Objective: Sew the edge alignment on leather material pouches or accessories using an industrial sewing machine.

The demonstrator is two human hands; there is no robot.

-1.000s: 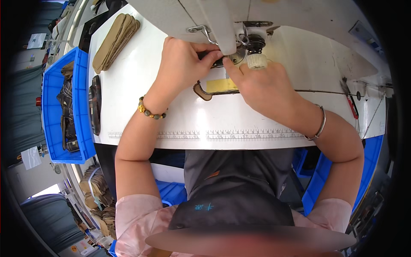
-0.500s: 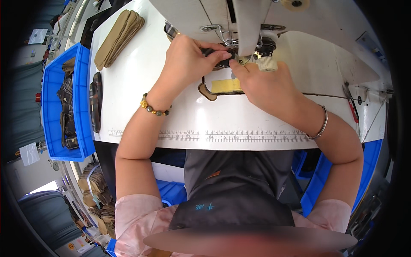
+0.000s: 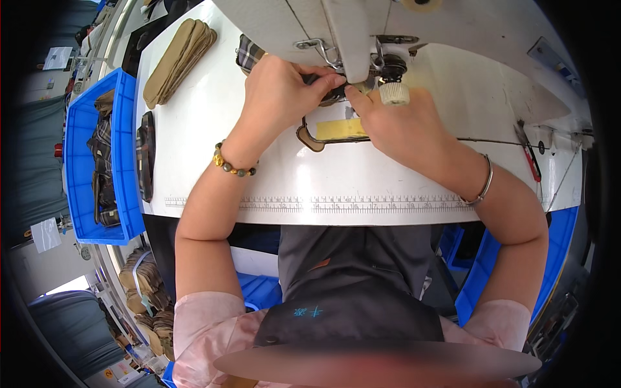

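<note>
Under the head of a white sewing machine (image 3: pixel 310 26), my left hand (image 3: pixel 281 84) pinches a dark fabric piece (image 3: pixel 334 90) between thumb and fingers, close to the presser foot. A plaid fabric end (image 3: pixel 248 54) sticks out behind that hand; whether it is the same piece I cannot tell. My right hand (image 3: pixel 404 123) lies to the right of the foot, its index fingertip at the fabric's edge. Its other fingers are curled, and its thumb and anything under them are hidden. The needle point is hidden too.
Stacked tan fabric pieces (image 3: pixel 181 61) lie at the table's far left, with a folded plaid piece (image 3: pixel 146 156) nearer. A blue crate (image 3: pixel 123 161) of plaid pieces stands beside the table. Red-handled snips (image 3: pixel 532 155) lie at right. A ruler strip (image 3: pixel 349 204) runs along the front edge.
More of the plaid fabric end shows behind my left hand. The machine head sits slightly farther left in view. Both hands have barely moved and keep their places by the presser foot.
</note>
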